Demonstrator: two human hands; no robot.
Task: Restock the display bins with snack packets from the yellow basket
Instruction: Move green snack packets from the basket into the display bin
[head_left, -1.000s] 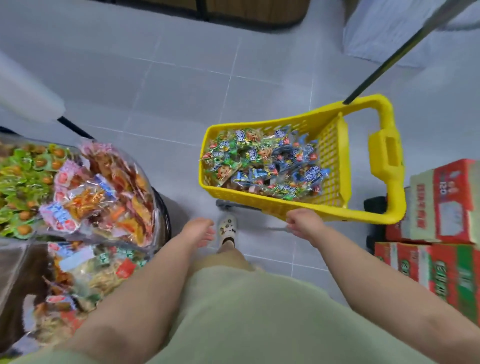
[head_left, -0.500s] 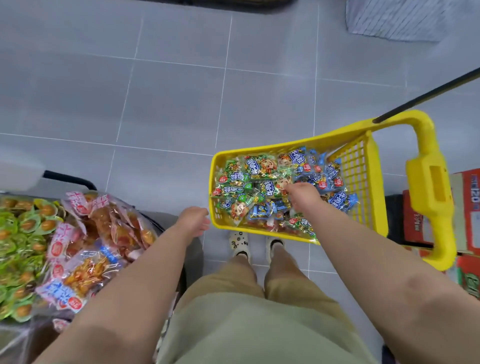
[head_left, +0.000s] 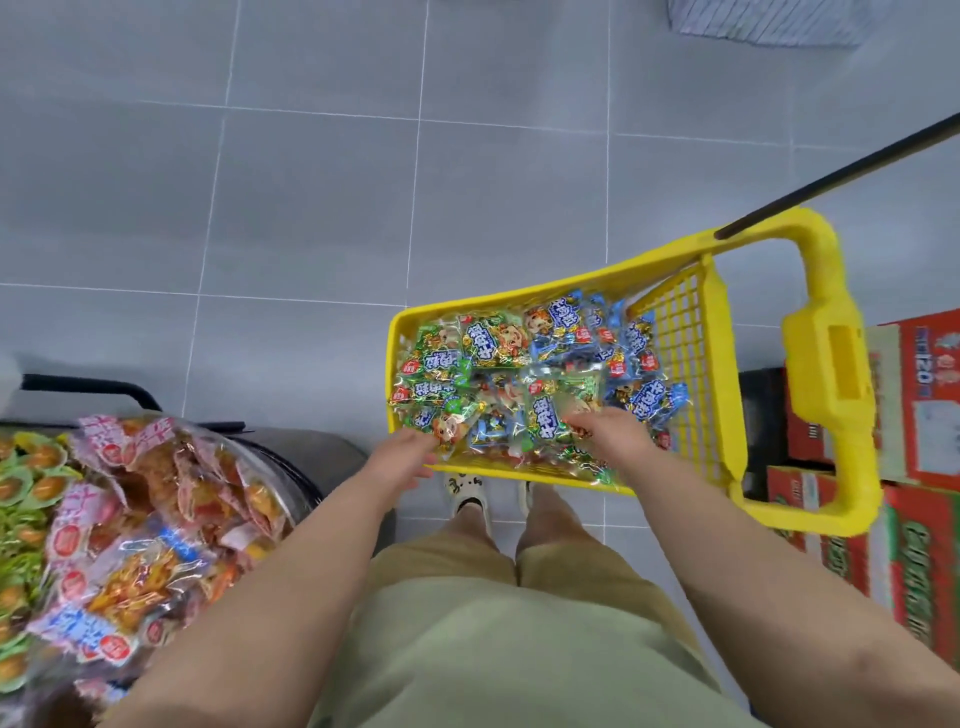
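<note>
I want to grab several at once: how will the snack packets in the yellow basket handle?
The snack packets look glossy, so probably slippery. They lie crumpled and overlapping in the yellow basket, so likely light and floppy.

grey tiled floor (head_left: 311, 208), red cartons (head_left: 924, 467) right, perhaps a mat (head_left: 763, 23)

the right hand (head_left: 615, 431) lay among the snack packets (head_left: 519, 374), its fingertips buried under wrappers, so its grasp could not be told. the left hand (head_left: 402, 457) covered the near corner of the yellow basket (head_left: 810, 332), fingers partly out of sight. the display bins (head_left: 130, 519) were cut off by the left edge. the cardboard boxes (head_left: 914, 467) ran off the right edge, their print too blurred to read. the basket floor was hidden under packets.
</note>
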